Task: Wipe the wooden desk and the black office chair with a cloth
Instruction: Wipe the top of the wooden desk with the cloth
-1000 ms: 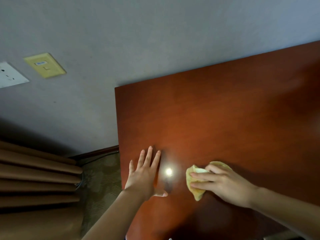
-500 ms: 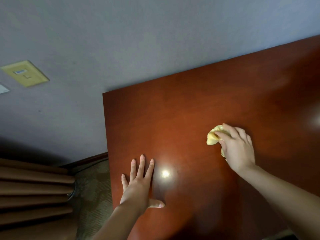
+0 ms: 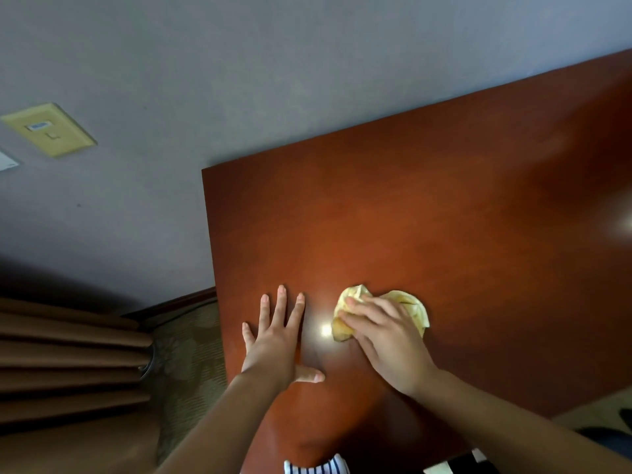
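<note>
While a striped bit of clothing [image 3: 316, 466] shows at the near edge, the left hand [image 3: 273, 340] lies flat on the wooden desk [image 3: 461, 206] near its left edge, fingers straight and spread, thumb out to the right. Just right of it, past a bright glint on the wood, the right hand [image 3: 386, 340] presses a crumpled yellow cloth [image 3: 408, 304] onto the desktop, fingers laid over the cloth and slightly bent. Left of the desk hang brown curtain folds [image 3: 68, 357] over patterned carpet [image 3: 189, 340]. Farther off, a grey wall [image 3: 239, 80] carries a yellowish wall plate [image 3: 49, 129] at far left
</note>
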A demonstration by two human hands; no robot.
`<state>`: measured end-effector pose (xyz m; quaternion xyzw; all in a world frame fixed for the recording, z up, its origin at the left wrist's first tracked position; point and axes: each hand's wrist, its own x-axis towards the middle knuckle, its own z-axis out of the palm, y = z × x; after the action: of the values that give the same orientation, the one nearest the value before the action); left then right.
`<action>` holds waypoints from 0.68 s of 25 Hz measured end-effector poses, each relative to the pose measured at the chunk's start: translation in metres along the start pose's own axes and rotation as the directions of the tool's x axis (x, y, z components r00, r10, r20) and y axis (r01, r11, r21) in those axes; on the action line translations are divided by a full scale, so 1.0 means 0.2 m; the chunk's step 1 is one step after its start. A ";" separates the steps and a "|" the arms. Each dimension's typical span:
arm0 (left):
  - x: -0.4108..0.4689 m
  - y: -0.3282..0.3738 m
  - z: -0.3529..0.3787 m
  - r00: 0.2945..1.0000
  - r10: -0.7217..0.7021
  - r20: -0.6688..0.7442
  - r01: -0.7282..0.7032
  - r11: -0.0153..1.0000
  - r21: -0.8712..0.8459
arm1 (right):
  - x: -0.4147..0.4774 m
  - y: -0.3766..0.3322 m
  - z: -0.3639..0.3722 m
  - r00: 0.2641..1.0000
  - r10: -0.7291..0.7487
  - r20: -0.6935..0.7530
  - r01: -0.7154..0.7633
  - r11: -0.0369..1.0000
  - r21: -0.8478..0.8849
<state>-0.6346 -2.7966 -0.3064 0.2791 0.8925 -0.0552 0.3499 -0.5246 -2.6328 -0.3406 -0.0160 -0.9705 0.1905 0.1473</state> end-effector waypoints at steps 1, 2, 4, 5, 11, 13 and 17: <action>0.00 0.00 -0.01 1.000 -0.004 0.000 0.004 1.000 -0.004 | -0.04 0.01 -0.01 0.994 -0.094 0.046 0.094 0.996 0.011; 0.00 0.01 -0.01 1.000 -0.007 0.002 0.007 1.000 -0.004 | -0.08 0.03 -0.04 0.980 -0.176 0.094 0.175 0.984 0.015; 0.00 0.01 -0.02 1.000 -0.013 0.006 0.013 1.000 -0.001 | -0.16 0.10 -0.09 0.930 -0.315 0.188 0.318 0.948 0.014; -0.01 0.00 -0.01 1.000 -0.014 0.005 0.014 1.000 -0.004 | -0.19 0.15 -0.13 0.903 -0.366 0.223 0.370 0.929 0.024; -0.01 -0.01 0.01 1.000 -0.008 -0.014 0.008 1.000 -0.026 | -0.21 0.50 -0.32 0.920 -0.220 0.323 0.244 0.969 -0.036; 0.00 -0.01 0.02 1.000 -0.003 -0.021 0.003 1.000 -0.026 | -0.17 0.58 -0.36 0.947 -0.043 0.319 0.070 0.995 -0.074; 0.00 -0.01 0.03 0.999 -0.001 -0.032 0.000 1.000 -0.019 | -0.02 0.69 -0.35 0.940 0.320 0.122 -0.302 0.942 -0.145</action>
<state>-0.6328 -2.7995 -0.3110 0.2764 0.8986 -0.0422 0.3380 -0.5033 -2.4802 -0.3316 -0.1644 -0.9737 0.1516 0.0436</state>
